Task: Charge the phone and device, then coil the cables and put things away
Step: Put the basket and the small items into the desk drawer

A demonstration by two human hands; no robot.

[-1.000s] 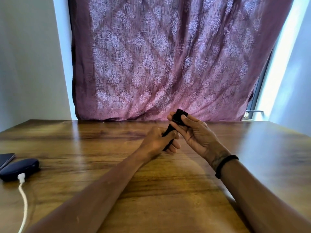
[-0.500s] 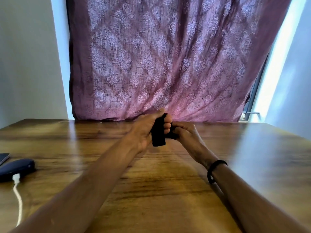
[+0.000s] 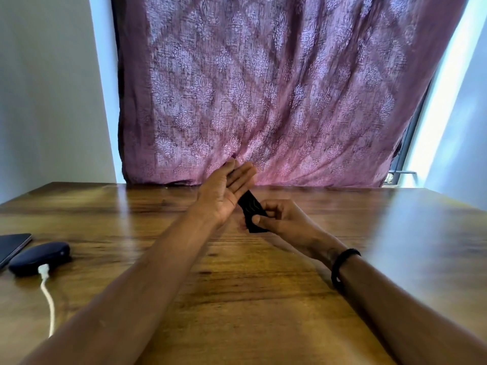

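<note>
Currently both forearms reach out over the table [image 3: 263, 299], hands meeting near its far middle, just in front of the curtain [image 3: 276, 88].

Left hand [image 3: 224, 192]: palm turned up toward the camera, fingers straight and together, pointing up and away to the right. Released, gripping nothing. Its finger side sits right against the top end of the black cable bundle [image 3: 251, 212]; can't tell if it actually touches.

Right hand [image 3: 282, 218]: fingers curled, thumb across the front, pinching the lower end of the bundle. Bundle is held above the table, tilted, top end leaning left toward the left palm. It looks like a flat dark coil; wraps show faintly on its face, detail too blurred to say more. Black band [image 3: 342, 267] on the right wrist.

Left arm runs diagonally from bottom left up to centre, wrist bent back slightly. Right arm comes in from bottom right, wrist lower than the left one, close over the wood.

Far left of the table, well apart from the hands: phone [image 3: 13, 246] lying flat, cut off by the frame edge. Just beside it the dark oval device [image 3: 39, 258], with a white cable [image 3: 48, 299] plugged into its near end and trailing toward the near edge.
</note>
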